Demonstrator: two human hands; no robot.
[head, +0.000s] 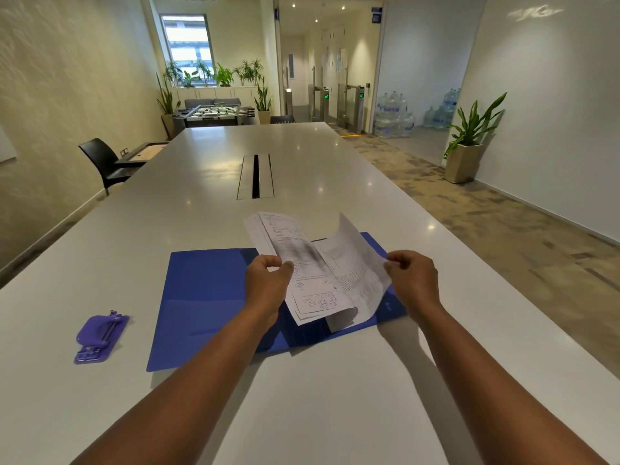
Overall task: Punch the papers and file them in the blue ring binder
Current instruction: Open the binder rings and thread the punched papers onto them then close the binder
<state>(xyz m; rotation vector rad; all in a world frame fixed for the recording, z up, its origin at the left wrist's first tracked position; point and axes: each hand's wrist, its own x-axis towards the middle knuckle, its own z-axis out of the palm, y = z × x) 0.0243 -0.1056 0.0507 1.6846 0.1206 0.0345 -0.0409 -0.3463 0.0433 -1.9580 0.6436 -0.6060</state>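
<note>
A blue ring binder (204, 297) lies open flat on the white table (302, 397) in front of me. Above its spine and right half I hold a few printed papers (313, 280), bent and curled. My left hand (266, 283) pinches their left edge between thumb and fingers. My right hand (414, 275) pinches the right edge of a sheet that folds upward. The binder's rings are hidden under the papers and my left hand. A purple hole punch (100, 337) rests on the table to the left of the binder, apart from both hands.
A cable slot (255, 176) is set into the table's middle beyond the binder. A black chair (104, 161) stands at the table's far left side. A potted plant (469, 142) stands by the right wall.
</note>
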